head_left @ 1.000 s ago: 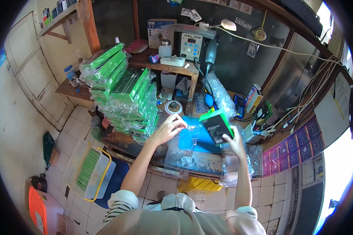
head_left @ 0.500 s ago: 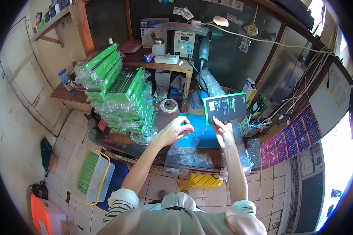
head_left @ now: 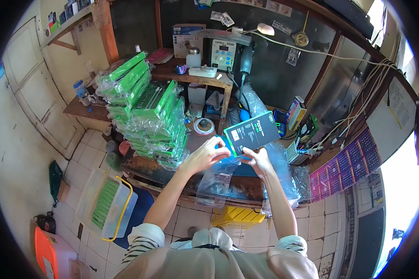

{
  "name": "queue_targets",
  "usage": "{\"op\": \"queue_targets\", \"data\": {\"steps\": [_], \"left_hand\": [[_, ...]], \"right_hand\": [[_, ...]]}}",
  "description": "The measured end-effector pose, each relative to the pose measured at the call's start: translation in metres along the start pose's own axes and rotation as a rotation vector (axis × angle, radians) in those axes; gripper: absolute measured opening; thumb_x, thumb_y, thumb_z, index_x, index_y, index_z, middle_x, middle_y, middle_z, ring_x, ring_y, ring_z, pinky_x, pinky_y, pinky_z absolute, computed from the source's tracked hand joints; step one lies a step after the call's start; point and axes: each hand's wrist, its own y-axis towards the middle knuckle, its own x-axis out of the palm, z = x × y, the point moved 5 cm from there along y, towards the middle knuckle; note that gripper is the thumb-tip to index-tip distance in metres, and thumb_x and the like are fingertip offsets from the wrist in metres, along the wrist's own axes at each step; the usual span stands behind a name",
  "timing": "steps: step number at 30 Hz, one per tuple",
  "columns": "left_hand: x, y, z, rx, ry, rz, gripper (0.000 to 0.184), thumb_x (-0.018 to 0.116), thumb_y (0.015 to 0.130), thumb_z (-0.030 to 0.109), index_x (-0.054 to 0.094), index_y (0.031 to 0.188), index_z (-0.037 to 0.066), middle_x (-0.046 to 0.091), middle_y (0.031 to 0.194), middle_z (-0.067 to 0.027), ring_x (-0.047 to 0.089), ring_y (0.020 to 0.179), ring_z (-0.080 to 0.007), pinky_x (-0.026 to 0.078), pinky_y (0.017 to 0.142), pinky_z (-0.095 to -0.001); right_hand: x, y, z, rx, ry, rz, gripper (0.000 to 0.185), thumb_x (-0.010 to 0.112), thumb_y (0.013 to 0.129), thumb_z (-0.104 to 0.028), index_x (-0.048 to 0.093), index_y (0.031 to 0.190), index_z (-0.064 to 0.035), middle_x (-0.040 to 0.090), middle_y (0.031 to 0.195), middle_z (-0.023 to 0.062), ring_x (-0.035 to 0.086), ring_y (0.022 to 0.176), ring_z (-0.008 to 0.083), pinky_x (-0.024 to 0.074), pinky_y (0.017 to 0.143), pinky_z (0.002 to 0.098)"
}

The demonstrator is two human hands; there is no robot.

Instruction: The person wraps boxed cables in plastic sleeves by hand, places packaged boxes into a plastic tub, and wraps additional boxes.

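Note:
My right hand grips a flat black box with green edges and white print by its lower corner, thumb on the printed face. Close to its left, my left hand is closed in a pinch on a clear plastic bag, which hangs over the front of the workbench. The box's lower left corner is near the left fingertips; whether it touches the bag cannot be made out. Under the hands lies a blue mat, partly covered.
A tall stack of plastic-wrapped green boxes stands left on the bench. Behind is a wooden shelf with a soldering station. A pen basket and more plastic are at right. A bin of green packs sits on the floor.
My right hand has brought the box left and down toward my left hand, and the box has tilted. The left hand keeps its pinch almost in place. The view has shifted slightly.

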Motion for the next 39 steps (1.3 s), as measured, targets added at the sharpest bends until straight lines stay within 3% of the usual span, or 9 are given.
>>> {"op": "queue_targets", "data": {"steps": [9, 14, 24, 29, 39], "left_hand": [[-0.011, -0.001, -0.003, 0.001, 0.059, 0.006, 0.013, 0.064, 0.074, 0.012, 0.057, 0.085, 0.009, 0.049, 0.086, -0.0061, 0.048, 0.087, -0.0239, 0.040, 0.077, -0.0339], [-0.006, -0.006, -0.012, -0.008, 0.166, 0.019, 0.015, 0.062, 0.075, 0.017, 0.055, 0.083, 0.006, 0.051, 0.086, -0.0061, 0.048, 0.089, -0.0242, 0.040, 0.078, -0.0330], [0.002, -0.015, -0.014, 0.139, 0.264, 0.029, 0.021, 0.069, 0.067, 0.017, 0.056, 0.080, 0.009, 0.056, 0.081, 0.0010, 0.051, 0.083, -0.0177, 0.040, 0.075, -0.0312], [0.001, -0.018, -0.007, 0.232, 0.272, 0.027, 0.020, 0.070, 0.065, 0.016, 0.057, 0.079, 0.011, 0.056, 0.082, 0.0028, 0.051, 0.081, -0.0157, 0.040, 0.073, -0.0293], [0.001, -0.028, 0.001, 0.383, 0.287, 0.095, 0.018, 0.070, 0.068, 0.017, 0.055, 0.077, 0.010, 0.056, 0.077, 0.0022, 0.051, 0.074, -0.0144, 0.040, 0.068, -0.0284]], "right_hand": [[-0.009, -0.011, -0.007, -0.061, -0.159, -0.035, 0.039, 0.070, 0.072, -0.009, 0.050, 0.104, 0.0014, 0.057, 0.098, 0.0093, 0.058, 0.086, 0.0189, 0.0504, 0.073, 0.0316], [-0.008, -0.020, -0.016, -0.054, -0.423, -0.069, 0.039, 0.071, 0.070, -0.011, 0.053, 0.101, 0.0021, 0.060, 0.096, 0.0102, 0.058, 0.087, 0.0174, 0.0493, 0.075, 0.0291], [-0.017, -0.013, -0.015, -0.154, -0.658, -0.196, 0.038, 0.069, 0.072, -0.014, 0.054, 0.102, 0.0012, 0.060, 0.094, 0.0097, 0.058, 0.085, 0.0157, 0.0495, 0.072, 0.0280], [-0.020, -0.008, -0.013, 0.134, -0.537, -0.261, 0.041, 0.070, 0.071, -0.013, 0.051, 0.106, -0.0002, 0.059, 0.096, 0.0078, 0.059, 0.081, 0.0136, 0.0499, 0.071, 0.0271], [-0.003, -0.005, -0.020, 0.133, -0.557, -0.337, 0.041, 0.068, 0.072, -0.007, 0.050, 0.106, 0.0045, 0.060, 0.097, 0.0108, 0.059, 0.086, 0.0155, 0.0518, 0.068, 0.0287]]}}
